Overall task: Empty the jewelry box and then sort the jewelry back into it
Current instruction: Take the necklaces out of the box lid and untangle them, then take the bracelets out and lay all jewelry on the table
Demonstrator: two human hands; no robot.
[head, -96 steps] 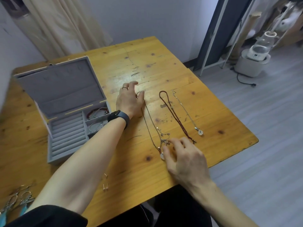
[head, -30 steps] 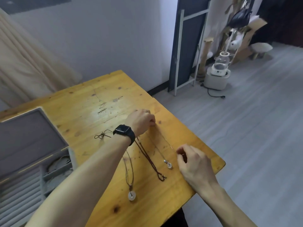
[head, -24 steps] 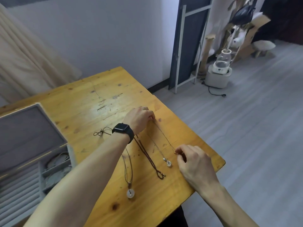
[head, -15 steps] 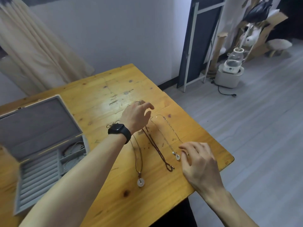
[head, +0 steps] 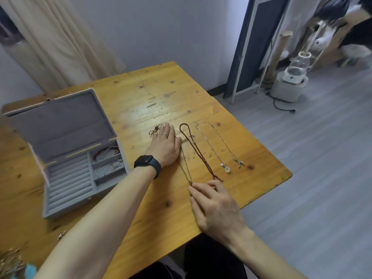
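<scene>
An open grey jewelry box (head: 66,178) stands at the table's left, with bracelets (head: 106,155) in its right compartments. Several necklaces lie in a row on the wooden table (head: 153,97). My left hand (head: 165,146) rests flat on the upper part of a brown cord necklace (head: 186,170), whose knotted end (head: 155,130) shows beside my fingers. My right hand (head: 215,204) pinches that cord's lower end, and the pendant is hidden under it. To the right lie a dark red braided cord (head: 199,156) and two thin silver chains (head: 213,154) (head: 227,146).
Turquoise earrings (head: 14,264) and small studs (head: 60,236) lie at the table's near left. The table's right edge (head: 281,178) is close to the silver chains. A white appliance (head: 291,77) stands on the floor beyond.
Both hands let go of the rightmost silver chain, which now lies straight. My left hand moved left and flattened on the brown cord. My right hand moved to that cord's pendant end.
</scene>
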